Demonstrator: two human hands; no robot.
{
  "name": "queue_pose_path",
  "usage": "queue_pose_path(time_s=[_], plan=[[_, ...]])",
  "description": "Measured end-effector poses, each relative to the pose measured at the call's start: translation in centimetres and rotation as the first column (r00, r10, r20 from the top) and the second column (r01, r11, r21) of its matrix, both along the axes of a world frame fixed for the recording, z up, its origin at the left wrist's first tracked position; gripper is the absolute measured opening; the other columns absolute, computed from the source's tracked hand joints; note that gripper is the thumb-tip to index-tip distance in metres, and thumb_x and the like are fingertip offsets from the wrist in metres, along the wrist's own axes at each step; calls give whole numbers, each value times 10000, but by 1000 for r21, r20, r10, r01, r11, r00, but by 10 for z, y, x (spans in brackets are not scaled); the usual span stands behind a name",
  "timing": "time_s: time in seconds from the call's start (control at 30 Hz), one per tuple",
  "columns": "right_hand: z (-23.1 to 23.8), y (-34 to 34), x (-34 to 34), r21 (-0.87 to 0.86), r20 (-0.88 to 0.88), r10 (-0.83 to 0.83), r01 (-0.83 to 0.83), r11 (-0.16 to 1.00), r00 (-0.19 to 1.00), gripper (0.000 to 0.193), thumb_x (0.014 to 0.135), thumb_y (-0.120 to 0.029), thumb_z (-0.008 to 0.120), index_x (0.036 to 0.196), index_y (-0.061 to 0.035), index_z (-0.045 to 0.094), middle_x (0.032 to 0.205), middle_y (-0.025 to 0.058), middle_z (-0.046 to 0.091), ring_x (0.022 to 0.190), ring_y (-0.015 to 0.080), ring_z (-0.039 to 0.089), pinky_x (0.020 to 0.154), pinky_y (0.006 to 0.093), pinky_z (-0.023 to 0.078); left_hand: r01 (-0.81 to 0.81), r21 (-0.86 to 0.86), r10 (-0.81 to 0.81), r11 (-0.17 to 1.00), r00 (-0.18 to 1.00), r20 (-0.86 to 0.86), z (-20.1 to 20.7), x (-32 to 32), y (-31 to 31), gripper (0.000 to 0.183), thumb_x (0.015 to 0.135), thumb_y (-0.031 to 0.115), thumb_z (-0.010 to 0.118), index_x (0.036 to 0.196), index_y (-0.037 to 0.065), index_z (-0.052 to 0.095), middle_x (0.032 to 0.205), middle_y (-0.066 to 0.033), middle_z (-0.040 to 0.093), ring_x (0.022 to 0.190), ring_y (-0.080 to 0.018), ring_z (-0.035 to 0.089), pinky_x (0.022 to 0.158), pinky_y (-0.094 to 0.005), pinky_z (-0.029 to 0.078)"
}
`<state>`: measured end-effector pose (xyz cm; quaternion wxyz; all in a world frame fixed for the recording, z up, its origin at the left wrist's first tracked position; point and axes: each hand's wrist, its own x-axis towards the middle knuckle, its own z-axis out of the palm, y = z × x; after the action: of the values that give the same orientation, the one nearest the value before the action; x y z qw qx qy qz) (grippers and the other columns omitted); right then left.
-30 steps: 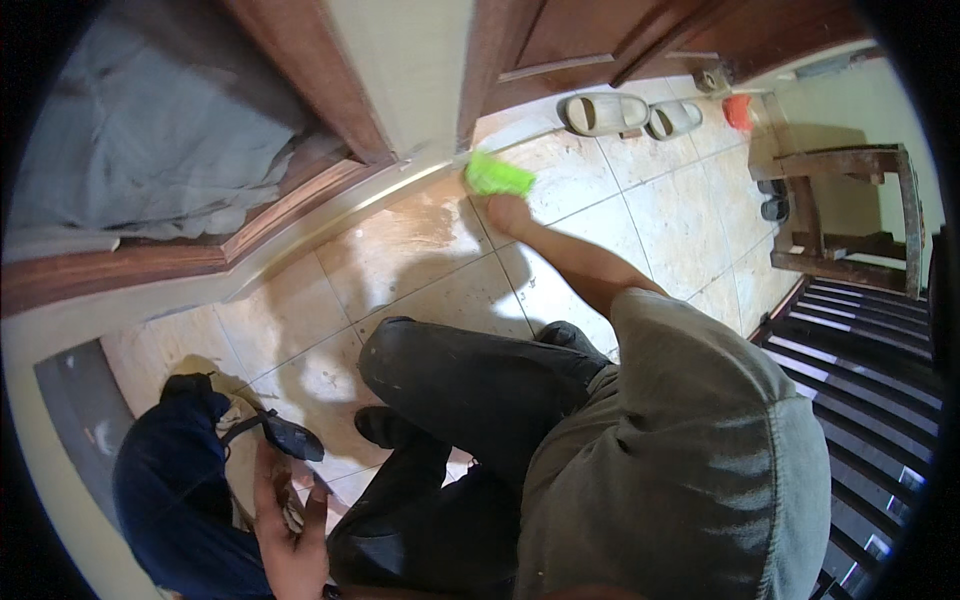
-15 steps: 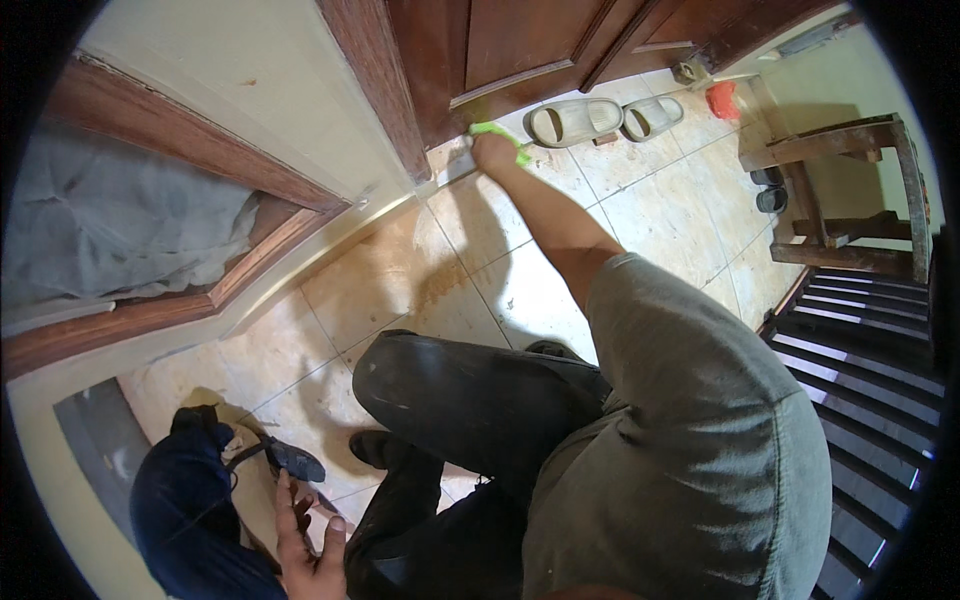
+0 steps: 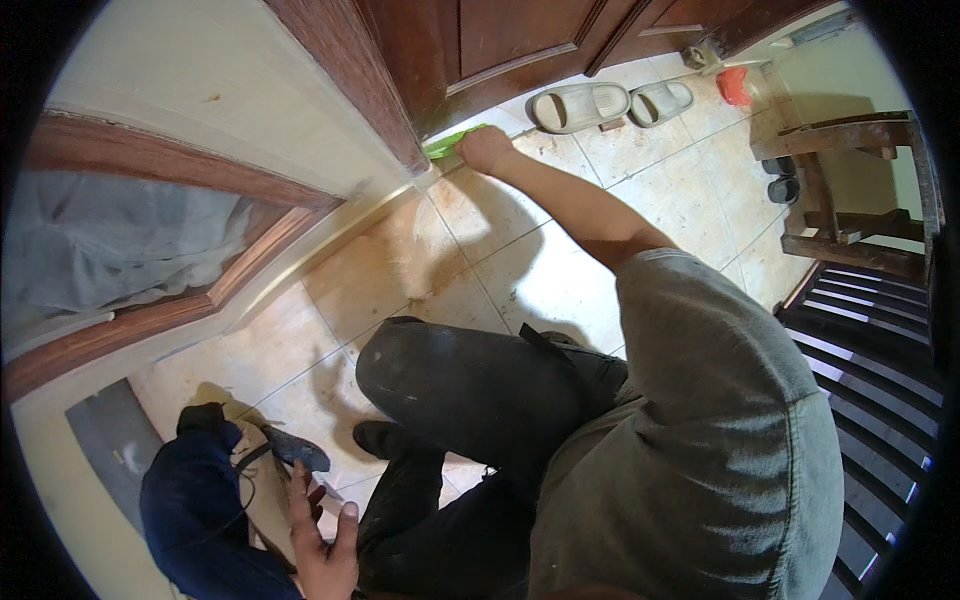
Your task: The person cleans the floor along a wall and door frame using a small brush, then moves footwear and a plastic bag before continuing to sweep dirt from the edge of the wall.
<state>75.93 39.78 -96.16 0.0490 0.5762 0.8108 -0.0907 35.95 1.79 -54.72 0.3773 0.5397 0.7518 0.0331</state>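
My right arm stretches forward to the foot of the brown wooden door (image 3: 480, 50). There my right hand (image 3: 485, 151) is closed around a bright green cloth (image 3: 447, 143), pressing it to the sill beside the door frame. Part of the cloth is hidden under the fingers. At the lower left, my left hand (image 3: 326, 560) hangs open with fingers apart and nothing in it. Near it are a dark shoe (image 3: 296, 449) and a navy fabric thing (image 3: 200, 500) with a tan part and a thin dark cord; its kind is unclear.
Beige slippers (image 3: 580, 107) stand by the door, a red crumpled thing (image 3: 734, 86) farther right. A wooden stand (image 3: 850, 245) and dark slatted railing (image 3: 870, 370) line the right side. Brownish smears mark the floor tiles (image 3: 400, 245). A wood-framed window (image 3: 270, 255) is at left.
My right hand has slid the green cloth left, toward the door frame's corner. My left hand stays open in much the same place. The whole view has shifted slightly.
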Motion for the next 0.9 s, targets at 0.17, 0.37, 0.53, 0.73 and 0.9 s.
queue_pose_path(time_s=[0.17,0.37,0.53,0.73,0.9], plan=[[24,9,-15,42,42,-75,73,996,996,254,953,-234,555,926,-147,793,971,143,781,900,337,771,744,500,613,39,20,-38,999,998,-51,-3,5,-3,650,1022,221,692,1574,9,420,1304,-214,641,1162,-289,617,1019,-384,483],[-3,-14,8,-10,40,139,-139,990,989,231,944,-223,565,935,-151,784,962,129,782,886,336,771,742,492,616,-136,-80,140,987,989,45,-16,20,0,698,998,152,687,1618,70,377,1506,-241,536,1288,-323,583,1079,-409,463],[-4,5,1,9,-28,-83,84,996,996,223,942,-228,575,942,-131,776,936,131,774,881,348,767,740,501,609,-173,-90,180,981,981,76,-28,16,-1,711,1003,166,693,1625,70,362,1493,-237,542,1244,-306,601,1061,-401,470],[-16,-65,19,-36,-100,17,-20,999,995,259,954,-257,583,972,-128,807,958,132,786,891,315,776,724,479,622,-153,-95,162,984,983,90,-47,-4,3,708,1015,188,695,1626,66,357,1466,-208,554,1227,-268,600,1041,-380,483],[-1,-54,11,-7,-148,-235,237,971,961,290,968,-276,578,938,-103,808,912,134,786,878,324,778,721,473,619,-182,-101,193,978,975,108,-56,-11,4,708,993,158,696,1616,72,371,1480,-286,537,1242,-346,609,1028,-425,509]])
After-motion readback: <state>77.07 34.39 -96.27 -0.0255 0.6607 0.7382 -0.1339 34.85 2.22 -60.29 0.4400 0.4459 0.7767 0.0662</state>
